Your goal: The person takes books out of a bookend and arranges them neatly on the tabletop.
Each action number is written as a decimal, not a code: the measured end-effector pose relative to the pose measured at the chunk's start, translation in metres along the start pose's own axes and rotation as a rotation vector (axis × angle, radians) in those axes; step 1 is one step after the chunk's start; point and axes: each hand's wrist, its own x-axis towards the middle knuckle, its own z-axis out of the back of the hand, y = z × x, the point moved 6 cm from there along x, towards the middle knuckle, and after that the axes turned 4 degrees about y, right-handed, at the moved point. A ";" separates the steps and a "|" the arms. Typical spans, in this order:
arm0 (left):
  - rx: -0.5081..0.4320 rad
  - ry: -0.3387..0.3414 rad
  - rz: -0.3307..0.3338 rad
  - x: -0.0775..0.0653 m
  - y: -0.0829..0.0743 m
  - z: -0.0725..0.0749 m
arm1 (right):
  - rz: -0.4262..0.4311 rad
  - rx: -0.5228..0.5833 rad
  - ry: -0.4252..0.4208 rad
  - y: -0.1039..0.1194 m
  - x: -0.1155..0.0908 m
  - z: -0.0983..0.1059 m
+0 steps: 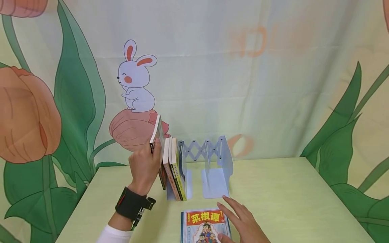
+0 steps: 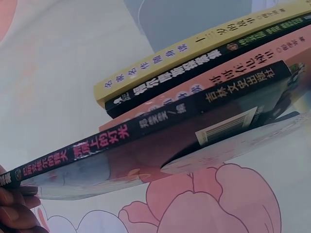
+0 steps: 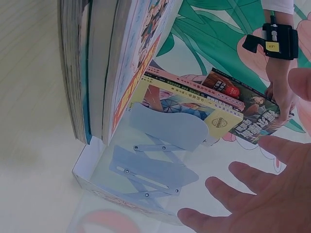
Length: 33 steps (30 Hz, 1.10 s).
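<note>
Nearest: grips nothing with right hand (image 1: 244, 222), spread loose by the right edge of comic-covered book (image 1: 204, 225), flat atop a stack (image 3: 75, 73) on pale green table (image 1: 273, 192). Further, to the left: grips tilted black-spined book (image 2: 155, 119) with left hand (image 1: 145, 166), thumb against cover, just left of three standing books (image 1: 175, 170) with pink, black and yellow spines. Beside those, to the right: pale blue expanding bookend (image 1: 225, 162). Farthest: printed backdrop (image 1: 194, 84) with white rabbit (image 1: 138, 81) and big tulips (image 1: 28, 118).

Printed rabbit (image 1: 138, 91), orange tulip (image 1: 25, 116), perhaps blurred lettering (image 1: 250, 45)
</note>
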 end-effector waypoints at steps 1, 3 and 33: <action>-0.001 -0.004 -0.002 0.001 0.000 0.001 | -0.002 0.004 0.001 0.000 0.000 0.000; -0.004 -0.012 -0.006 0.003 -0.001 0.002 | -0.004 0.007 0.002 0.000 0.000 0.000; -0.040 -0.043 -0.006 0.018 -0.014 0.015 | -0.037 0.014 0.015 -0.001 0.000 0.000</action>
